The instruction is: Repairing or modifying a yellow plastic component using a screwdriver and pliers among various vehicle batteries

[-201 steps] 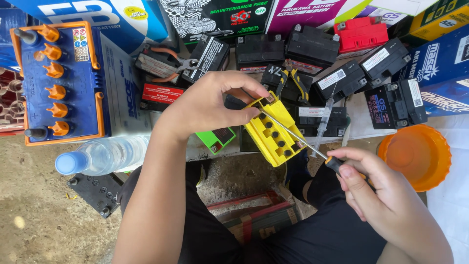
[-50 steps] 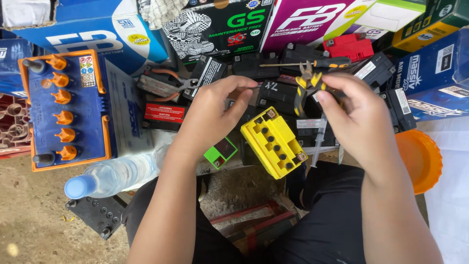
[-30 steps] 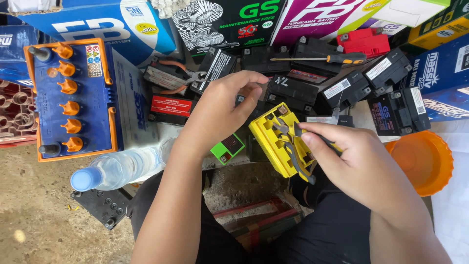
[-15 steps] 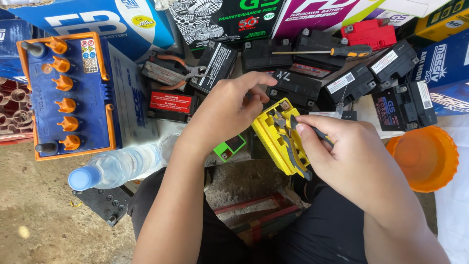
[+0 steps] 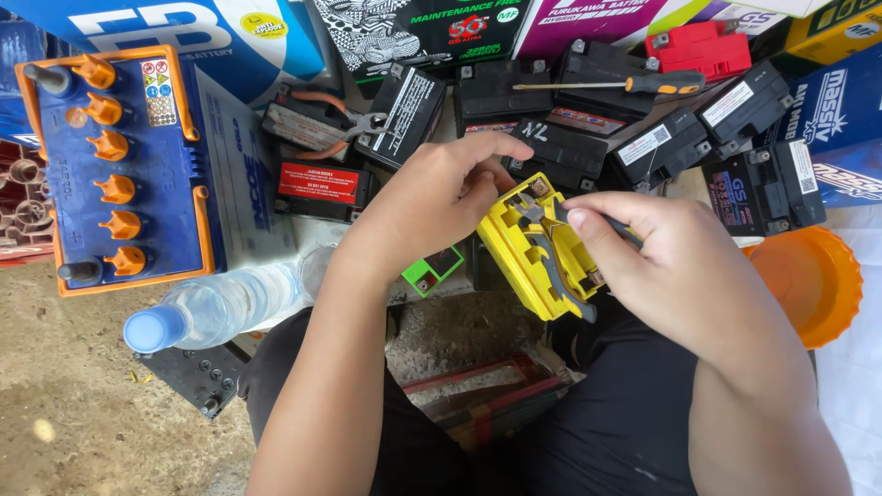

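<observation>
Yellow battery (image 5: 533,253) sits tilted between both hands, above the person's lap, in front of a heap of small black batteries (image 5: 661,147). Left hand (image 5: 436,197) grips its upper end, fingers curled over the top edge. Right hand (image 5: 661,262) is clenched around a pair of pliers (image 5: 551,253), whose dark jaws lie across the yellow top face.

Risk, as I judge it: the battery is held only at one end and off any surface, so a hard pull with the pliers could twist it out of the left grip. The metal jaws lie close to a terminal at the top corner; bridging terminals would short it. A slip could also nip the left fingertips, which are just beside the tool.

Containers: clear plastic bottle (image 5: 216,308) with a blue cap lies on its side, seemingly holding clear liquid. Orange bowl (image 5: 808,285) at the right, contents hidden. Large blue battery (image 5: 119,165) with orange caps stands well apart at the left. Screwdriver (image 5: 611,85) rests on the black batteries.
</observation>
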